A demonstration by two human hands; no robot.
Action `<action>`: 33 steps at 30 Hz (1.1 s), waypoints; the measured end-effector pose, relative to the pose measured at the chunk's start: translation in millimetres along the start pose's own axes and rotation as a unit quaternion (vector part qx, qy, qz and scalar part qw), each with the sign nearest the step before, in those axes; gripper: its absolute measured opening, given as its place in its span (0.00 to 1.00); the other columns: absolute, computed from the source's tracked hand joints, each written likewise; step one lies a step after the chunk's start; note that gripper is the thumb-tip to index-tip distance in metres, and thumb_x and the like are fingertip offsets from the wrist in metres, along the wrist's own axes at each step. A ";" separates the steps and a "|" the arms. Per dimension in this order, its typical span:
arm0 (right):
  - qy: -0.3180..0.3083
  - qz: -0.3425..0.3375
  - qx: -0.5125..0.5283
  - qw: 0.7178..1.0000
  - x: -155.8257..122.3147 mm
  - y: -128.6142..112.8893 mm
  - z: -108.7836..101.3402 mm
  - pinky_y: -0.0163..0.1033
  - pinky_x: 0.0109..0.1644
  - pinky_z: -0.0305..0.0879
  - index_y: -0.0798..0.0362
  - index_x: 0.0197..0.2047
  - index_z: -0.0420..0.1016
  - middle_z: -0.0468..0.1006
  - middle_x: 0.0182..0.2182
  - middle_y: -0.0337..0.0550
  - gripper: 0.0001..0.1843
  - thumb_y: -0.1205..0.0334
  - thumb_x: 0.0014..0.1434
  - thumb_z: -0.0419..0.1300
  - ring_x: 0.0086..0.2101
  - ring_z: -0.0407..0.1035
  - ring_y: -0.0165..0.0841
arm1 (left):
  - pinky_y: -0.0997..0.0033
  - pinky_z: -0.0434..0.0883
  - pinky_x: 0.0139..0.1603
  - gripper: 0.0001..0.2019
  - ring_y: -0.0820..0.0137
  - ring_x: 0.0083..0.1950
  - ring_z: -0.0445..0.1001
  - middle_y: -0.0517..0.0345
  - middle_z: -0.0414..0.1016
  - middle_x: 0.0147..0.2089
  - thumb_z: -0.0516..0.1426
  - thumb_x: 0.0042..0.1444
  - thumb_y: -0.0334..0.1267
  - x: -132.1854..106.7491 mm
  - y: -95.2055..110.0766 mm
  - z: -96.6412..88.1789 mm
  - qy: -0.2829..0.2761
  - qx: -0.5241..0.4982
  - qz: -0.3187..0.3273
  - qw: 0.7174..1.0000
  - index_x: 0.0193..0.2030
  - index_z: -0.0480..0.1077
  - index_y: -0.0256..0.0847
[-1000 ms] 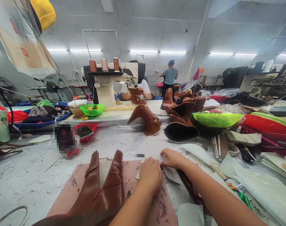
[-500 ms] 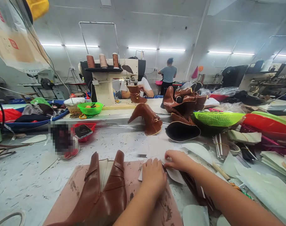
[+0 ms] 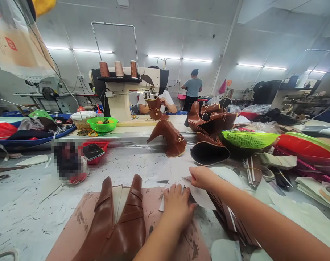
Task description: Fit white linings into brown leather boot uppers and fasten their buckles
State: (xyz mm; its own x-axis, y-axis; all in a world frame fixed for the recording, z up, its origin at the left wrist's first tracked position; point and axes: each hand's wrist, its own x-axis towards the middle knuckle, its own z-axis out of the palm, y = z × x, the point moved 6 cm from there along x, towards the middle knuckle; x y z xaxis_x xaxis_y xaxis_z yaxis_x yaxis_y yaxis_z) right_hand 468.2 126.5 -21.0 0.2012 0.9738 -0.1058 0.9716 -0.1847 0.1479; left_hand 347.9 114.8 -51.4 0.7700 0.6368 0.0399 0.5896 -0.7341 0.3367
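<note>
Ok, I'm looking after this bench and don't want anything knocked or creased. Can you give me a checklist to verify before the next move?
1. Left hand palm down by the white piece: ok.
2. Right hand's grip on the pale pointed piece secure: cannot tell; curled fingers hide it.
3. Brown boot upper resting on the pink board, apart from the left fingers: ok.
4. Nothing beneath the right forearm: not ok; layered brown pieces lie there.
5. Smartphone in the red tray, away from both hands: ok.

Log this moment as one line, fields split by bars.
left hand: palm down over pale piece | right hand: fingers curled, hold unclear | boot: on pink board, left of both hands
</note>
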 end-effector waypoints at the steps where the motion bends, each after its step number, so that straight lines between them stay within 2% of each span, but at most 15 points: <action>1: 0.011 0.005 -0.003 1.000 4.7 5.6 -8.3 0.41 0.39 0.68 0.56 0.41 0.70 0.74 0.36 0.41 0.12 0.56 0.61 0.54 0.34 0.70 0.30 | 0.46 0.53 0.58 0.23 0.54 0.62 0.55 0.48 0.62 0.60 0.50 0.57 0.49 0.1 0.3 -0.2 -0.006 0.004 -0.002 1.000 0.57 0.62 0.46; 4: 0.062 0.032 -0.006 0.998 16.3 29.9 -47.7 0.40 0.37 0.65 0.56 0.38 0.70 0.74 0.32 0.40 0.09 0.59 0.60 0.55 0.32 0.69 0.31 | 0.47 0.53 0.59 0.24 0.53 0.63 0.53 0.47 0.60 0.61 0.50 0.56 0.50 0.1 1.8 -1.2 -0.031 0.016 -0.007 0.999 0.58 0.62 0.44; 6: 0.113 0.059 -0.005 0.992 17.6 48.8 -84.9 0.39 0.35 0.62 0.56 0.37 0.70 0.74 0.29 0.43 0.06 0.65 0.58 0.54 0.31 0.69 0.34 | 0.47 0.53 0.59 0.25 0.52 0.63 0.52 0.45 0.58 0.62 0.50 0.56 0.50 0.2 3.5 -1.5 -0.051 0.020 -0.011 0.998 0.58 0.62 0.41; 8: 0.158 0.069 0.001 0.985 14.4 57.9 -122.2 0.37 0.32 0.58 0.56 0.35 0.70 0.74 0.28 0.46 0.06 0.68 0.54 0.53 0.32 0.69 0.38 | 0.46 0.52 0.59 0.26 0.52 0.64 0.51 0.44 0.58 0.63 0.50 0.57 0.50 0.2 5.6 -1.4 -0.066 0.022 -0.012 0.998 0.58 0.62 0.39; 10: 0.180 0.045 0.013 0.983 11.5 45.5 -147.6 0.36 0.31 0.55 0.55 0.33 0.70 0.74 0.27 0.44 0.06 0.67 0.52 0.54 0.32 0.69 0.38 | 0.45 0.52 0.59 0.26 0.51 0.63 0.52 0.42 0.57 0.63 0.50 0.57 0.50 0.3 7.3 -1.3 -0.067 0.021 -0.010 0.997 0.59 0.62 0.38; 12: 0.181 0.005 0.027 0.983 12.4 11.0 -153.7 0.36 0.32 0.55 0.54 0.34 0.70 0.74 0.28 0.44 0.06 0.66 0.52 0.54 0.33 0.69 0.37 | 0.45 0.54 0.58 0.25 0.50 0.63 0.53 0.41 0.59 0.62 0.51 0.56 0.49 0.6 7.2 -1.8 -0.051 0.012 -0.006 0.999 0.58 0.62 0.37; 14: 0.168 -0.035 0.045 0.984 17.8 -34.3 -140.0 0.36 0.35 0.57 0.54 0.38 0.71 0.76 0.32 0.45 0.10 0.67 0.54 0.51 0.35 0.70 0.37 | 0.46 0.55 0.57 0.25 0.51 0.62 0.55 0.42 0.61 0.61 0.52 0.55 0.47 1.5 4.0 -2.6 -0.030 -0.002 -0.002 1.000 0.57 0.62 0.38; 16: 0.124 -0.085 0.069 0.986 24.9 -75.5 -112.1 0.35 0.37 0.59 0.50 0.40 0.72 0.77 0.36 0.41 0.10 0.66 0.55 0.53 0.37 0.70 0.35 | 0.50 0.58 0.56 0.22 0.54 0.59 0.60 0.44 0.65 0.58 0.52 0.55 0.43 3.0 -2.7 -3.2 -0.018 -0.011 -0.006 1.000 0.55 0.64 0.37; 18: 0.078 -0.109 0.094 0.986 27.4 -93.6 -82.5 0.37 0.38 0.62 0.47 0.47 0.70 0.78 0.37 0.39 0.19 0.65 0.50 0.60 0.38 0.71 0.36 | 0.55 0.60 0.54 0.20 0.57 0.56 0.64 0.45 0.69 0.54 0.52 0.53 0.37 5.0 -10.7 -4.1 -0.014 -0.015 -0.018 1.000 0.53 0.65 0.36; 20: 0.047 -0.095 0.113 0.988 20.8 -83.2 -58.1 0.39 0.39 0.64 0.46 0.50 0.69 0.78 0.39 0.41 0.24 0.65 0.48 0.62 0.40 0.72 0.40 | 0.59 0.62 0.52 0.18 0.60 0.53 0.66 0.47 0.71 0.51 0.50 0.53 0.32 6.5 -16.0 -5.5 -0.007 -0.016 -0.028 0.999 0.51 0.66 0.35; 24: -0.008 -0.039 0.134 0.990 -20.6 -30.1 -16.1 0.47 0.38 0.66 0.47 0.41 0.76 0.79 0.37 0.48 0.15 0.56 0.47 0.62 0.39 0.72 0.50 | 0.57 0.62 0.52 0.16 0.59 0.54 0.65 0.51 0.70 0.53 0.46 0.57 0.32 6.2 -11.9 -6.0 0.005 -0.014 -0.013 1.000 0.48 0.69 0.41; 27: -0.027 -0.036 0.148 0.988 -54.2 -13.9 11.3 0.46 0.43 0.67 0.43 0.44 0.74 0.77 0.45 0.46 0.28 0.61 0.35 0.68 0.44 0.70 0.51 | 0.51 0.58 0.54 0.19 0.56 0.58 0.59 0.53 0.64 0.59 0.45 0.58 0.37 4.4 -6.5 -3.0 0.010 -0.011 0.000 1.000 0.55 0.65 0.45; 28: -0.024 -0.036 0.153 0.987 -61.3 -12.5 17.4 0.45 0.45 0.67 0.42 0.45 0.74 0.76 0.46 0.44 0.30 0.64 0.34 0.68 0.46 0.69 0.50 | 0.50 0.57 0.55 0.20 0.55 0.59 0.58 0.53 0.63 0.60 0.46 0.58 0.39 4.1 -5.8 -1.4 0.009 -0.008 0.001 1.000 0.57 0.63 0.46; 31: 0.004 -0.007 0.160 0.987 -66.9 1.0 18.5 0.46 0.43 0.66 0.40 0.37 0.76 0.79 0.38 0.42 0.14 0.66 0.46 0.59 0.42 0.72 0.47 | 0.50 0.55 0.57 0.21 0.54 0.61 0.55 0.53 0.61 0.62 0.46 0.58 0.42 4.6 -5.5 2.7 0.000 0.000 0.002 1.000 0.57 0.62 0.45; 33: 0.042 0.043 0.161 0.985 -61.8 26.5 1.3 0.48 0.42 0.66 0.43 0.37 0.75 0.80 0.35 0.45 0.14 0.66 0.54 0.50 0.39 0.73 0.47 | 0.50 0.55 0.57 0.20 0.54 0.61 0.54 0.52 0.61 0.62 0.46 0.58 0.42 5.6 -5.4 3.6 -0.007 0.007 0.001 1.000 0.57 0.63 0.45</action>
State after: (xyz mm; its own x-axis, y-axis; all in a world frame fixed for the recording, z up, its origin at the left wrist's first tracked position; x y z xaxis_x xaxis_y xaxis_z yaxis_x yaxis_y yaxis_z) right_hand 481.7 61.3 -11.9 0.2857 0.9580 -0.0224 0.9436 -0.2854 -0.1678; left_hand 349.9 121.5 -56.4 0.7746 0.6318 0.0280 0.5910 -0.7389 0.3238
